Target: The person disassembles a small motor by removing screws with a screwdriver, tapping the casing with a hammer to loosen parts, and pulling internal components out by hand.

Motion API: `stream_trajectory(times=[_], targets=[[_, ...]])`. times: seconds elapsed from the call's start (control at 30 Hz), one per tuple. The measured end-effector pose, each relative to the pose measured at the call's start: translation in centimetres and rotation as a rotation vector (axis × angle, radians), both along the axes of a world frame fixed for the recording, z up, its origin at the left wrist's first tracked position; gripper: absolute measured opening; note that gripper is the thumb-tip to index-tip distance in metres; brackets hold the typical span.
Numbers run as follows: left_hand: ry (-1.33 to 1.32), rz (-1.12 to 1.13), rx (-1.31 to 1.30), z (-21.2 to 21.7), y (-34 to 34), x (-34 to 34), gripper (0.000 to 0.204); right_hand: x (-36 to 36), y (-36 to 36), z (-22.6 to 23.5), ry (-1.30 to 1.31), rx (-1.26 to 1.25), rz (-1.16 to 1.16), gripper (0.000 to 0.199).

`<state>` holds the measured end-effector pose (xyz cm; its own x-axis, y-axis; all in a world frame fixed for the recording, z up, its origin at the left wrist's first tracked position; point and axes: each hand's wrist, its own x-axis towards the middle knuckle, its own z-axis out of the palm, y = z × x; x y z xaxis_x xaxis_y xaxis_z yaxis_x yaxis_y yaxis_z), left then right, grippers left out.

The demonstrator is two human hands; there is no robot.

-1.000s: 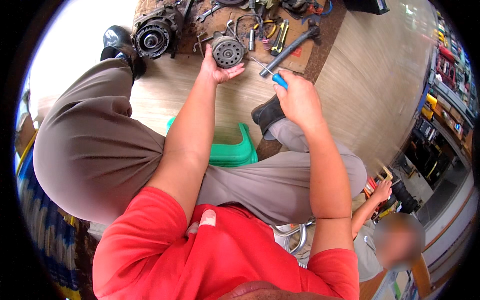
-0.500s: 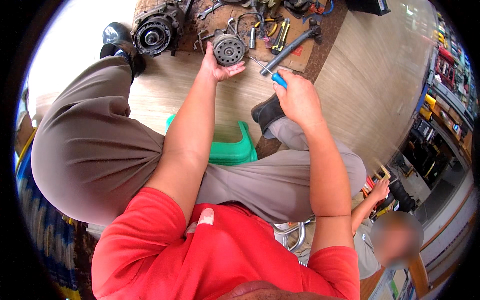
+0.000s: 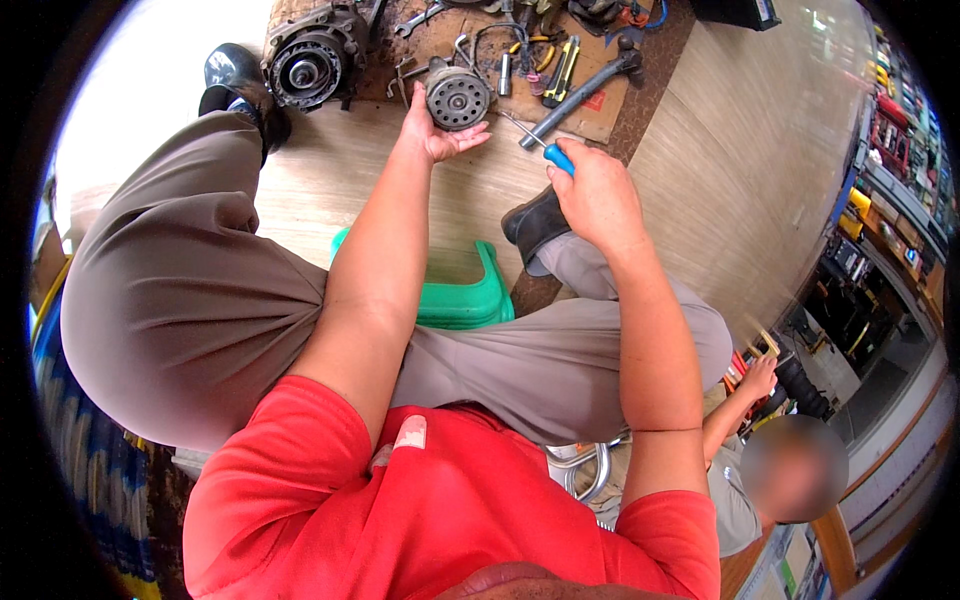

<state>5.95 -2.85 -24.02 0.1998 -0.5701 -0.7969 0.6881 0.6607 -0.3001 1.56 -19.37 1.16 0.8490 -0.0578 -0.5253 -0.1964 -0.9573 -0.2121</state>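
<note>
Left hand sits open-palmed under the round metal part by the cardboard's near edge, right hand's gripping the blue-handled screwdriver, so imo keep the part steady and that bare palm clear of the tip.
</note>
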Motion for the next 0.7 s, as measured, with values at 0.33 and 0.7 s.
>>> stream_trajectory(times=[0.33, 0.7], targets=[[0.021, -0.020, 0.010, -0.04, 0.04, 0.13, 0.099, -0.05, 0.00, -0.16, 0.005, -0.013, 0.016, 0.030], [0.036, -0.018, 0.019, 0.27, -0.01, 0.19, 0.100, -0.06, 0.01, -0.08, 0.018, -0.014, 0.015, 0.031]])
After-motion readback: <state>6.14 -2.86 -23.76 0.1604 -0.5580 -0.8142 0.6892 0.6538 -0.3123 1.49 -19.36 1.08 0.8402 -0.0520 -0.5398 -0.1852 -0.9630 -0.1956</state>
